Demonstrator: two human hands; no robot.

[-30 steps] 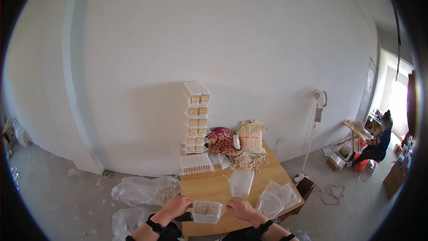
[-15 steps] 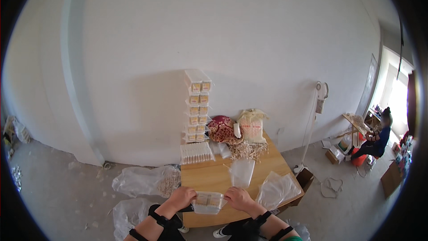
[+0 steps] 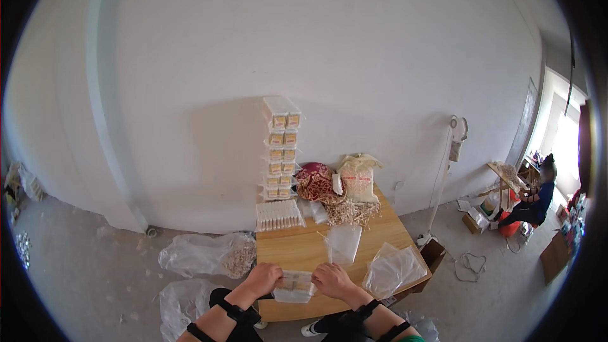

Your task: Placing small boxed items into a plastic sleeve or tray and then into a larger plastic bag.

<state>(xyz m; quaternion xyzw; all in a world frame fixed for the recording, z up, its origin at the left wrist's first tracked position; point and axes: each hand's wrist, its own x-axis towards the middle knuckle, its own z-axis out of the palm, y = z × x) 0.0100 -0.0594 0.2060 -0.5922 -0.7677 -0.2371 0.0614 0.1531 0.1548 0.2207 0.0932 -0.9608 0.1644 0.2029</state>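
Note:
At the front edge of the wooden table point(image 3: 278, 254), a clear plastic packet point(image 3: 295, 288) with pale tan contents is held between both hands. My left hand point(image 3: 265, 278) has its fingers closed on the packet's upper left side. On the upper right side, my right hand point(image 3: 334, 279) pinches it with bent fingers. The packet's lower part hangs over the table's edge; its contents are too small to name. Just beyond my right hand lies a flat stack of clear plastic bags point(image 3: 344, 244). A looser heap of clear bags point(image 3: 394, 270) rests to its right.
Packs with yellow labels form a tall stack point(image 3: 277, 139) by the wall, behind a row of filled packs point(image 3: 280, 216). Thin pale sticks point(image 3: 352, 213) lie before a printed sack point(image 3: 358, 179). Plastic sacks point(image 3: 199, 255) lie on the left floor. A person point(image 3: 535, 197) sits far right.
My right hand has shifted slightly left, closer to my left hand, and its fingers are more bent over the packet. The packet's top has gathered a little. Other things stay put.

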